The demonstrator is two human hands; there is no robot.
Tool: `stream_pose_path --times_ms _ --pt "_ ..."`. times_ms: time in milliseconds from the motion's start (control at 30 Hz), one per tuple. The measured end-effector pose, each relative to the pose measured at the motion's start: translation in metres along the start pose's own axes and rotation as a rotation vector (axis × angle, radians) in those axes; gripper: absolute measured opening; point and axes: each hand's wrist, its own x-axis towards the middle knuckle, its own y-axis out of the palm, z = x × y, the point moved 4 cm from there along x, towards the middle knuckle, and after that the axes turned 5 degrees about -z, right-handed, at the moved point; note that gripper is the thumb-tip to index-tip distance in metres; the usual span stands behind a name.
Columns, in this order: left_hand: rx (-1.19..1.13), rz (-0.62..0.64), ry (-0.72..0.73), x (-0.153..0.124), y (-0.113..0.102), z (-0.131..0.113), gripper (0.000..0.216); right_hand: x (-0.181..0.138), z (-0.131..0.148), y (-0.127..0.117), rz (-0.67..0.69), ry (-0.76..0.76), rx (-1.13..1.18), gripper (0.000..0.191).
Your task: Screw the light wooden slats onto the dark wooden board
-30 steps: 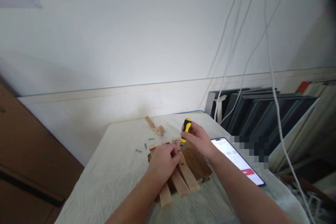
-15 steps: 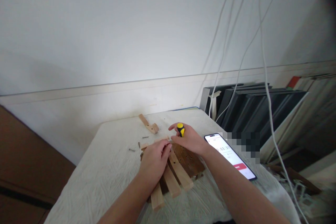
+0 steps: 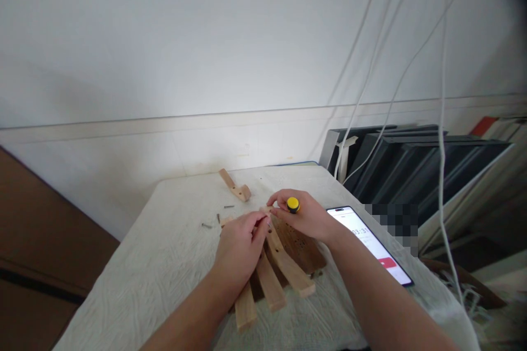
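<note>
A wooden assembly of light slats (image 3: 288, 269) on a dark brown perforated board (image 3: 302, 247) lies on a table with a white cloth (image 3: 164, 263). My left hand (image 3: 239, 247) rests on the slats, its fingers curled and pinching near the top of one slat. My right hand (image 3: 302, 216) is closed round a small yellow and black screwdriver (image 3: 292, 204), its yellow end facing up. The fingertips of both hands meet at the slats' far end. What the left fingers pinch is hidden.
Several small dark screws (image 3: 214, 219) lie on the cloth left of the slats. A loose wooden piece (image 3: 235, 186) sits near the far edge. A phone (image 3: 370, 244) with a lit timer lies to the right. White cables (image 3: 442, 148) hang beside dark panels (image 3: 411, 164).
The screwdriver has come down from upright above the slats to a low position in my right hand. My left hand has stayed on the slats. The camera has shifted slightly.
</note>
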Motion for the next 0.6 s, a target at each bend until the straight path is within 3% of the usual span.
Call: stream_pose_path --times_ms 333,600 --pt "0.059 0.066 -0.023 0.001 0.005 0.003 0.024 0.0 -0.002 -0.01 -0.016 -0.11 -0.111 0.019" --pt "0.053 0.052 -0.022 0.0 0.006 0.005 0.022 0.0 -0.007 -0.017 -0.058 -0.098 -0.122 0.021"
